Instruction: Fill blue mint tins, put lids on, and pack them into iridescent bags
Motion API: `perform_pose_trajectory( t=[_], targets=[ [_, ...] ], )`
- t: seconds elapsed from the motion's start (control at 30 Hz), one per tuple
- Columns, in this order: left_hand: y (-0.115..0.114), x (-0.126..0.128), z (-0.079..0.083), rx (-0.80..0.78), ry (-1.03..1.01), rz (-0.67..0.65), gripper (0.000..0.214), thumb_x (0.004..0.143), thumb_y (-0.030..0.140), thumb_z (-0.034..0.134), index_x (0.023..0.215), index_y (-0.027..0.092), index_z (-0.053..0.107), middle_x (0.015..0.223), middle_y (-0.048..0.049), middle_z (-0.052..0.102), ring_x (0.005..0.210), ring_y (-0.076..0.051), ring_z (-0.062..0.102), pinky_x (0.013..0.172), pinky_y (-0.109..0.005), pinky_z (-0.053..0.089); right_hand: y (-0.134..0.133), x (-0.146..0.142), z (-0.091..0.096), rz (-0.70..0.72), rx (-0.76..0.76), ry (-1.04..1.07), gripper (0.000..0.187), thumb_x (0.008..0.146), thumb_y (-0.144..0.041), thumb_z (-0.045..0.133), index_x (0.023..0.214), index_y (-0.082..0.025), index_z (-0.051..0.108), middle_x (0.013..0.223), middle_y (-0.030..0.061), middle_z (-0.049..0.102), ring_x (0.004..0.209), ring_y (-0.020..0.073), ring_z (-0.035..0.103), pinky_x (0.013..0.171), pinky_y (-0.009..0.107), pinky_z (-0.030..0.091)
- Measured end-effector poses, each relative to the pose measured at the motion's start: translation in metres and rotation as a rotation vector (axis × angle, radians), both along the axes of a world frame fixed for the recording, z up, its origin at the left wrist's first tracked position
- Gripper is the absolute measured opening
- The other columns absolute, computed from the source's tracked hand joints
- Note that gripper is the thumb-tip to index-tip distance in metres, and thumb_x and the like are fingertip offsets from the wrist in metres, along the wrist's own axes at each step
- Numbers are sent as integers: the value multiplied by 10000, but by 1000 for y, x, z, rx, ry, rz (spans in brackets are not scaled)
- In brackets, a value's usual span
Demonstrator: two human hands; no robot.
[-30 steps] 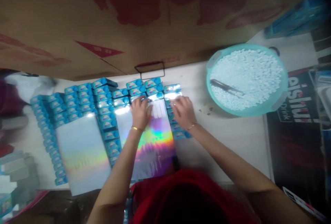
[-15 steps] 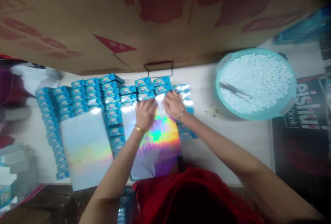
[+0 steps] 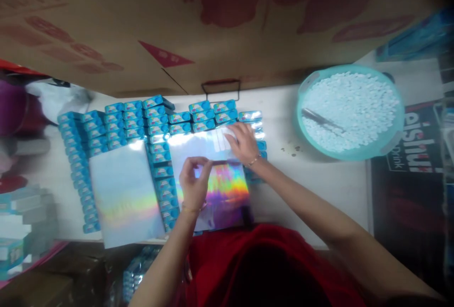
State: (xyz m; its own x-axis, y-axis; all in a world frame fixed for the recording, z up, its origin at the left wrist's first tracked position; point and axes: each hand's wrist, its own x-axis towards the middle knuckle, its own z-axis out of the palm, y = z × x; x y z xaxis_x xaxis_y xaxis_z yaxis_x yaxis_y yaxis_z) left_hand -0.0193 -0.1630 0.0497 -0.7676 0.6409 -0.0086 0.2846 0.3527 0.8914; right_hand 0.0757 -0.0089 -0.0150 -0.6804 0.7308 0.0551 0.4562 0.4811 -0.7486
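Note:
A holographic sheet (image 3: 227, 193) lies on the white table (image 3: 319, 184) right in front of me, ringed by rows of small blue boxes (image 3: 156, 122). My left hand (image 3: 193, 184) is raised over the sheet's middle, thumb and fingers pinched on an edge of it; the part beyond that edge looks pale and whitish. My right hand (image 3: 244, 144) lies with fingers stretched out flat on the sheet's far right corner, next to the blue boxes there. A second holographic sheet (image 3: 124, 193) lies to the left, also bordered by blue boxes.
A teal basin (image 3: 301, 122) full of small white tablets (image 3: 354, 103), with a dark utensil (image 3: 321, 120) in it, stands at the right. A big cardboard box (image 3: 213, 28) walls off the far side. A black printed poster (image 3: 407, 179) lies at the far right.
My left hand has drawn back toward me from the sheet's far edge, pinching a sheet edge. My right hand has moved slightly right and flattened on the far corner.

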Motion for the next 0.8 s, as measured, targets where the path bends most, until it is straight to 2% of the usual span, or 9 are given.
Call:
perform_pose_trajectory(
  t=[0.07, 0.13, 0.2, 0.27, 0.37, 0.53, 0.67, 0.8],
  targets=[
    [14, 6, 2, 81, -232, 109, 188, 735, 284, 710, 744, 203, 541, 752, 7, 614, 722, -136, 581, 706, -277, 443, -14, 18, 11, -66, -240, 143, 462, 984, -461, 255, 1041, -206, 636, 1000, 80, 643, 958, 223, 552, 869, 371, 409],
    [28, 14, 0, 125, -423, 141, 217, 688, 279, 739, 725, 196, 541, 725, 14, 619, 691, -123, 580, 701, -264, 452, -28, 36, 21, -105, -476, 238, 492, 974, -501, 245, 966, -220, 648, 862, 45, 650, 828, 188, 584, 788, 330, 453],
    [38, 23, -5, 135, -571, 139, 226, 661, 278, 747, 710, 190, 544, 691, 18, 622, 665, -118, 584, 705, -263, 462, -38, 52, 27, -148, -611, 277, 416, 924, -543, 385, 863, -222, 643, 762, 19, 629, 730, 172, 575, 714, 307, 466],
    [44, 32, -12, 111, -654, 121, 219, 655, 288, 739, 702, 187, 551, 664, 16, 623, 653, -124, 592, 711, -274, 472, -42, 65, 30, -229, -644, 293, 348, 856, -537, 525, 748, -217, 606, 673, -3, 586, 654, 159, 544, 660, 294, 460],
    [52, 45, -30, 19, -591, 57, 187, 675, 316, 704, 698, 184, 573, 675, 1, 628, 671, -138, 588, 723, -293, 477, -31, 83, 28, -323, -568, 270, 325, 852, -497, 539, 692, -215, 562, 626, -17, 546, 603, 147, 507, 623, 285, 440],
    [77, 61, -57, -82, -124, -114, 112, 744, 273, 628, 679, 197, 576, 788, -16, 594, 793, -156, 564, 785, -306, 459, 5, 109, 11, -334, -244, 46, 295, 870, -438, 517, 679, -219, 567, 676, 12, 597, 673, 175, 534, 711, 319, 419],
    [95, 72, -64, -224, 130, -168, 98, 772, 238, 622, 687, 206, 584, 882, -33, 599, 922, -202, 548, 859, -367, 393, 21, 118, -6, -299, -79, -145, 267, 892, -378, 507, 696, -211, 577, 704, 28, 633, 742, 200, 555, 782, 353, 352],
    [101, 77, -66, -335, 240, -186, 75, 790, 246, 615, 729, 206, 602, 968, -51, 601, 979, -239, 522, 835, -394, 339, 25, 120, -17, -261, -2, -230, 257, 919, -343, 484, 729, -201, 583, 762, 38, 656, 789, 208, 554, 785, 350, 307]
  ],
)
